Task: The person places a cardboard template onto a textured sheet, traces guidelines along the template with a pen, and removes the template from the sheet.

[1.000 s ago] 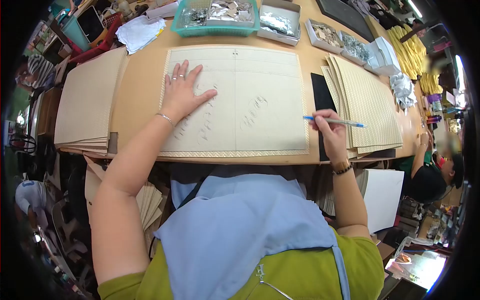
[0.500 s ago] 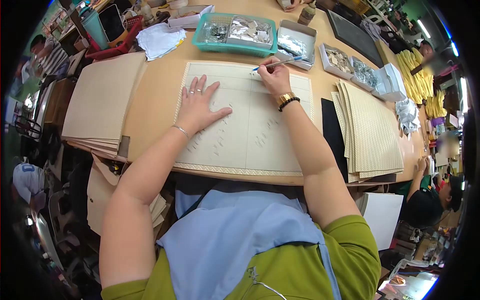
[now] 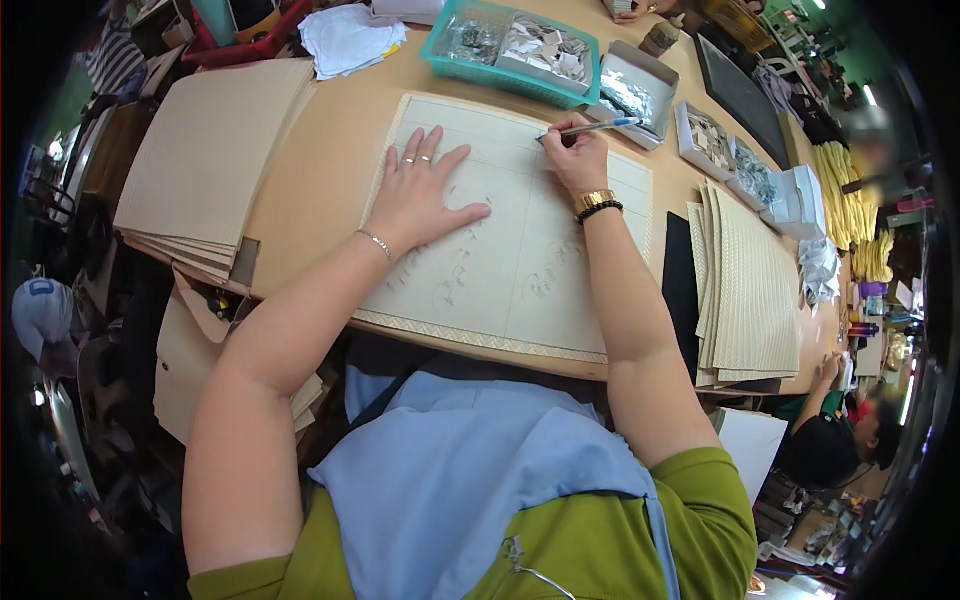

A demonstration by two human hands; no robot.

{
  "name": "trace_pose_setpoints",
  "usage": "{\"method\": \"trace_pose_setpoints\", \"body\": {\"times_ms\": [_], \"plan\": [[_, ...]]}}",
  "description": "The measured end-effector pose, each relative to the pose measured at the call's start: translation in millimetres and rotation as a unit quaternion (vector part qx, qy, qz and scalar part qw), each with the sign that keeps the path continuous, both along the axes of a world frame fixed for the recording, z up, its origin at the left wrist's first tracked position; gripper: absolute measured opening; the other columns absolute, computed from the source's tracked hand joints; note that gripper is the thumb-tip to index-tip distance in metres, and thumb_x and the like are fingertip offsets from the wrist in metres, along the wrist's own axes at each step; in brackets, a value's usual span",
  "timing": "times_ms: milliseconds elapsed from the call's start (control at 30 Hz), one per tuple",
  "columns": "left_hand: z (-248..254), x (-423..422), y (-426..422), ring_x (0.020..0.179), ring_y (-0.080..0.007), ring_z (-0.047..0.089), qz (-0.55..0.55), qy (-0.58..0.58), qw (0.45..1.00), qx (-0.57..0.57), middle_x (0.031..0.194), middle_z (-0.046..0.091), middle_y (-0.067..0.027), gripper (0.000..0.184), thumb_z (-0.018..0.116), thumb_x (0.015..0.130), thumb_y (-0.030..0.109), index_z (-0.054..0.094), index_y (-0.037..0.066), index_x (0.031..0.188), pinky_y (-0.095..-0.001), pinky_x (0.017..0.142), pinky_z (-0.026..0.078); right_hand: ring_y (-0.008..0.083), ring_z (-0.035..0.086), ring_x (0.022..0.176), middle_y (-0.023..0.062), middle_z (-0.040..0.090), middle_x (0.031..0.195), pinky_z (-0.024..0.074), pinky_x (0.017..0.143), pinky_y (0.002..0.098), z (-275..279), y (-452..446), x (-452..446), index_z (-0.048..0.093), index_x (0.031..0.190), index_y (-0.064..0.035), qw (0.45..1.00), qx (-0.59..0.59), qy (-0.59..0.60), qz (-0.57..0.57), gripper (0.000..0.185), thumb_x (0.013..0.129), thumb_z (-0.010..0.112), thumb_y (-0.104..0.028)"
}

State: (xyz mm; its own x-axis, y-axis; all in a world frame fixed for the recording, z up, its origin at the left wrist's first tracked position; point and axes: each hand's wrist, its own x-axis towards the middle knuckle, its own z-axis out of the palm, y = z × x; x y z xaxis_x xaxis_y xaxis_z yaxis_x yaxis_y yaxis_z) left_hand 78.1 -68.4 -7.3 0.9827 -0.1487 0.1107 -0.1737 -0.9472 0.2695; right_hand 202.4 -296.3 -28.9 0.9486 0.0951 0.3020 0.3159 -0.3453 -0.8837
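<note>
A pale sheet [image 3: 480, 290] with a patterned, woven-looking border lies on the table in front of me. Ruled lines cross it, and rows of small pencil-like marks cover its middle. My left hand [image 3: 422, 192] rests flat on the sheet's left half, fingers spread, holding nothing. Near the sheet's upper edge, my right hand [image 3: 577, 160] is closed around a blue-and-clear pen [image 3: 612, 124]. The pen's tip points down and left at the sheet, by a ruled line; whether it touches is too small to tell.
Stacked tan sheets [image 3: 210, 150] lie at left, patterned sheets [image 3: 755, 290] at right. Beyond stand a teal basket [image 3: 510, 78] of small pieces, an open box [image 3: 655, 85] with silvery packets, and smaller boxes [image 3: 705, 140]. A white cloth [image 3: 348, 40] lies back left. Another person [image 3: 830, 440] sits at right.
The whole view has shifted and tilted slightly with my head. My left hand stays flat on the sheet, and my right hand keeps the pen near the upper edge.
</note>
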Motion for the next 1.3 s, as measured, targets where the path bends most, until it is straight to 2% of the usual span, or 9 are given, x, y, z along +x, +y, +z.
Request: {"method": "trace_pose_setpoints", "body": {"times_ms": [133, 633, 833, 933, 1033, 1300], "plan": [[0.3, 0.5, 0.3, 0.144, -0.037, 0.015, -0.001, 0.004, 1.0, 0.004, 0.154, 0.023, -0.0184, 0.088, 0.057, 0.077, 0.071, 0.038, 0.02, 0.145, -0.0596, 0.114, 0.013, 0.0066, 0.052, 0.054, 0.0005, 0.058, 0.06, 0.0437, 0.053, 0.0239, 4.6, 0.1, -3.2, 0.061, 0.078, -0.0024, 0.999, -0.039, -0.011, -0.001, 0.013, 0.079, 0.066, -0.014], [-2.2, 0.4, 0.8, 0.145, -0.0367, 0.015, 0.0, -0.008, 1.0, 0.005, 0.154, 0.023, -0.0191, 0.088, 0.057, 0.077, 0.072, 0.038, 0.02, 0.145, -0.0591, 0.114, 0.013, 0.0061, 0.051, 0.054, 0.0015, 0.06, 0.062, 0.0425, 0.053, 0.0228, 3.1, -1.3, -2.1, 0.062, 0.079, -0.001, 0.998, -0.047, -0.034, 0.022, 0.013, 0.079, 0.065, -0.013], [-0.6, 1.0, 0.0, 0.145, -0.0364, 0.015, 0.003, 0.003, 1.0, 0.016, 0.154, 0.023, -0.0191, 0.089, 0.056, 0.077, 0.073, 0.037, 0.02, 0.146, -0.0585, 0.115, 0.013, 0.0067, 0.053, 0.057, 0.0018, 0.061, 0.063, 0.0437, 0.054, 0.0233, -2.3, -3.3, 2.1, 0.061, 0.078, -0.001, 0.998, -0.028, -0.04, 0.026, 0.014, 0.079, 0.065, -0.014], [0.1, 0.8, -0.5, 0.145, -0.036, 0.015, 0.003, 0.006, 1.0, 0.013, 0.154, 0.023, -0.0187, 0.089, 0.055, 0.077, 0.073, 0.037, 0.02, 0.146, -0.0584, 0.115, 0.013, 0.0077, 0.054, 0.058, 0.0025, 0.062, 0.063, 0.0447, 0.056, 0.0241, -0.7, -3.6, 4.4, 0.06, 0.076, -0.0015, 0.997, 0.053, -0.017, -0.057, 0.014, 0.078, 0.065, -0.015], [0.5, 0.7, -0.5, 0.145, -0.0356, 0.015, 0.005, 0.006, 1.0, 0.015, 0.154, 0.023, -0.0183, 0.089, 0.055, 0.077, 0.073, 0.037, 0.021, 0.146, -0.0582, 0.115, 0.013, 0.009, 0.055, 0.058, 0.0032, 0.062, 0.064, 0.0458, 0.057, 0.0251, 1.8, -4.1, 2.4, 0.06, 0.076, -0.002, 0.998, -0.012, -0.037, -0.052, 0.015, 0.077, 0.065, -0.016], [-3.3, 1.6, -0.2, 0.145, -0.0351, 0.014, 0.007, -0.002, 1.0, 0.015, 0.154, 0.022, -0.0176, 0.088, 0.055, 0.077, 0.073, 0.037, 0.022, 0.146, -0.0577, 0.115, 0.013, 0.0095, 0.055, 0.057, 0.0033, 0.061, 0.062, 0.0458, 0.056, 0.0254, 0.1, -3.0, 2.4, 0.061, 0.075, -0.0024, 0.998, -0.044, -0.031, -0.042, 0.017, 0.076, 0.066, -0.018]]}}
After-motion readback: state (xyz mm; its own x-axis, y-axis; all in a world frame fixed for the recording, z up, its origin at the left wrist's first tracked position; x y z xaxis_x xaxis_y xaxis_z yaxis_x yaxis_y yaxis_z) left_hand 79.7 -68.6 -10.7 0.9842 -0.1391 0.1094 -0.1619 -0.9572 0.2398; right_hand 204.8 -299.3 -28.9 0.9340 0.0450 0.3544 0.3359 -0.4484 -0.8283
